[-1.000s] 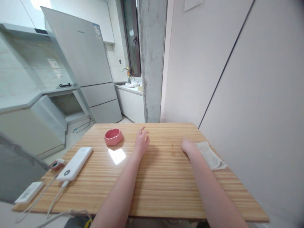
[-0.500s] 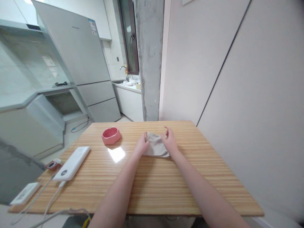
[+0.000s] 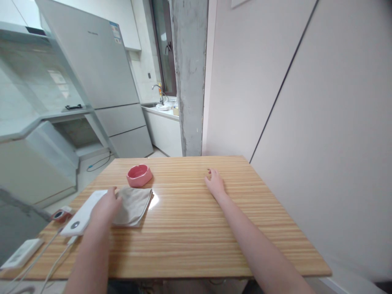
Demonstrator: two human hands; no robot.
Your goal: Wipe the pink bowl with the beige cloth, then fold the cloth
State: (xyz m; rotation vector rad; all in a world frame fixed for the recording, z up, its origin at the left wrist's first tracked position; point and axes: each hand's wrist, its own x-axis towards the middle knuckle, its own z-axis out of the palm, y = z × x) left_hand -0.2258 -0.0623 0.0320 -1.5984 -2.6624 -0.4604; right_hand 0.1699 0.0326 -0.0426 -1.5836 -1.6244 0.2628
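Note:
A folded grey-beige cloth [image 3: 134, 206] is on the left part of the wooden table, just in front of a pink ashtray [image 3: 139, 176]. My left hand [image 3: 107, 206] grips the cloth by its left edge, partly covering that edge, and overlaps the right side of a white power bank [image 3: 80, 218]. Well to the right, my right hand [image 3: 215, 183] rests low over the tabletop with loosely bent fingers apart and nothing in them.
White cables [image 3: 56, 261] run from the power bank over the table's front left edge. A small red-and-white item [image 3: 62, 214] and a white flat box [image 3: 22, 254] sit at the left. A pale wall [image 3: 294, 122] borders the table's right side.
The cloth, formerly between both hands at mid-table, has moved left with my left hand to beside the power bank. My right hand has let go of it and stays near its earlier place.

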